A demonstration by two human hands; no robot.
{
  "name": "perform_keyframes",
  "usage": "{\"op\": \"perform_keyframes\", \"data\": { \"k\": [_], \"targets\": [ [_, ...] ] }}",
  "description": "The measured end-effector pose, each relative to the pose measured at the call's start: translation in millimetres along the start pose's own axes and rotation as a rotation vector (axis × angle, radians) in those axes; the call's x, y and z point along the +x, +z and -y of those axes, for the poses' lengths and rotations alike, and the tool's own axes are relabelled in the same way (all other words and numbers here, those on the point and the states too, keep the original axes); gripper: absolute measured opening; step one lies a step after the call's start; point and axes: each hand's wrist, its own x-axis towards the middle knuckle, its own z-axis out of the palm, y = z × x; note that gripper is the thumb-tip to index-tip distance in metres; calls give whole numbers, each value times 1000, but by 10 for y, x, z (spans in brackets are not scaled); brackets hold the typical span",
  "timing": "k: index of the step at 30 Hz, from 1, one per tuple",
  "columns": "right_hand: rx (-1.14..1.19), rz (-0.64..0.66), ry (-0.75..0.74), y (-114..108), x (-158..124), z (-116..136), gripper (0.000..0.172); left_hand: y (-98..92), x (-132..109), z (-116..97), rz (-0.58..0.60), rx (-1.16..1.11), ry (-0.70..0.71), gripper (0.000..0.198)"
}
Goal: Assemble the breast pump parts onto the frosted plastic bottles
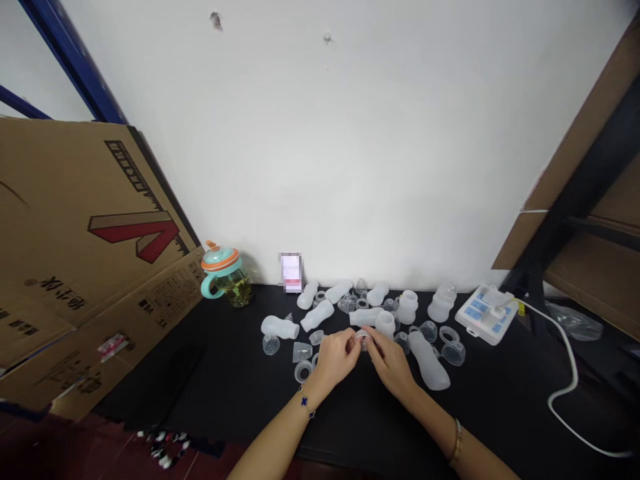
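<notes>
Between my left hand point(340, 355) and my right hand point(389, 360) is a small clear plastic ring point(362, 337), pinched by the fingers of both just above the black table. Around them lie several frosted white baby bottles, such as one bottle point(429, 361) on its side right of my right hand and another bottle point(280, 327) to the left. One more bottle point(407, 307) stands upright behind. Loose clear caps are scattered about, among them a cap point(302, 352) beside a clear ring point(303, 371) near my left wrist. A bottle with a clear top point(443, 303) stands back right.
A teapot-like glass jug point(235, 287) with a teal handle stands at the left, by a large cardboard box point(75, 253). A phone point(292, 273) leans on the wall. At the right, a white device point(487, 313) trails a white cable point(570, 360).
</notes>
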Motion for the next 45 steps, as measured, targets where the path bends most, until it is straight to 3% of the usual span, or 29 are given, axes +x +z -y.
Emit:
{"op": "perform_keyframes", "data": {
  "k": [11,17,25,34,39,45],
  "targets": [
    [67,3,-3,32,-45,14,41,26,14,119,-135,-266,-54,24],
    [83,-24,9,28,-50,28,36,33,-3,115,-172,-336,-67,9],
    [122,7,40,-15,-44,110,36,-3,-6,86,-155,-372,-45,8],
    [465,-3,217,-42,11,123,47,-67,2,-9,-92,-528,-6,9],
    [438,31,188,-68,38,139,39,-43,-1,4,-97,-546,16,8],
    [428,16,191,-78,39,149,42,-31,-7,31,-76,-567,19,9]
  ]
}}
